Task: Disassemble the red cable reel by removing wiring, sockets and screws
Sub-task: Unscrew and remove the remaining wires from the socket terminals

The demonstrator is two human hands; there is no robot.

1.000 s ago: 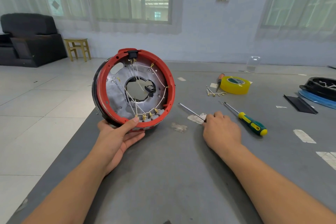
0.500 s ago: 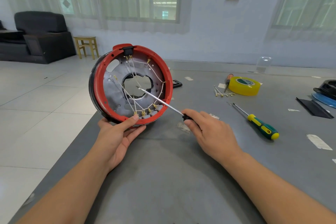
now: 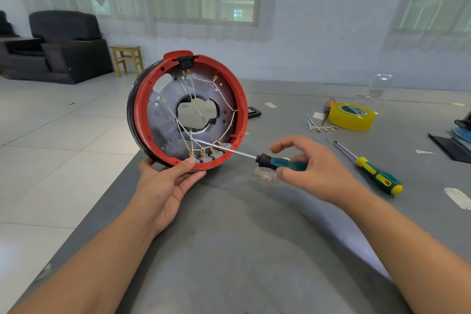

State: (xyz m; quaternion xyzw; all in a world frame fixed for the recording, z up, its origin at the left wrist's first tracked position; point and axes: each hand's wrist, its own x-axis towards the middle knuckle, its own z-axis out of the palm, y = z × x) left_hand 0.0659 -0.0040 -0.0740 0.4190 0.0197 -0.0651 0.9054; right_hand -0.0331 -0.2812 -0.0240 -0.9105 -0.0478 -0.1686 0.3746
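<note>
The red cable reel (image 3: 142, 89) stands on edge at the left side of the grey table (image 3: 242, 250), its open face toward me. White wires with brass terminals (image 3: 204, 153) cross its grey inner plate. My left hand (image 3: 163, 183) grips the reel's lower rim, thumb on the red edge. My right hand (image 3: 313, 173) holds a screwdriver with a dark teal handle (image 3: 280, 162). Its shaft reaches left into the reel, and the tip sits among the wires near the central hole. The index and upper fingers of that hand are spread above the handle.
A second screwdriver with a green and yellow handle (image 3: 377, 176) lies right of my right hand. Farther back are a yellow tape roll (image 3: 351, 116), a small orange-handled tool (image 3: 327, 109) and loose brass-tipped wires (image 3: 319, 127). Dark parts (image 3: 448, 145) lie at the right edge.
My right hand picked the teal screwdriver up from the table and brought its tip into the reel's wiring. The reel stayed in my left hand.
</note>
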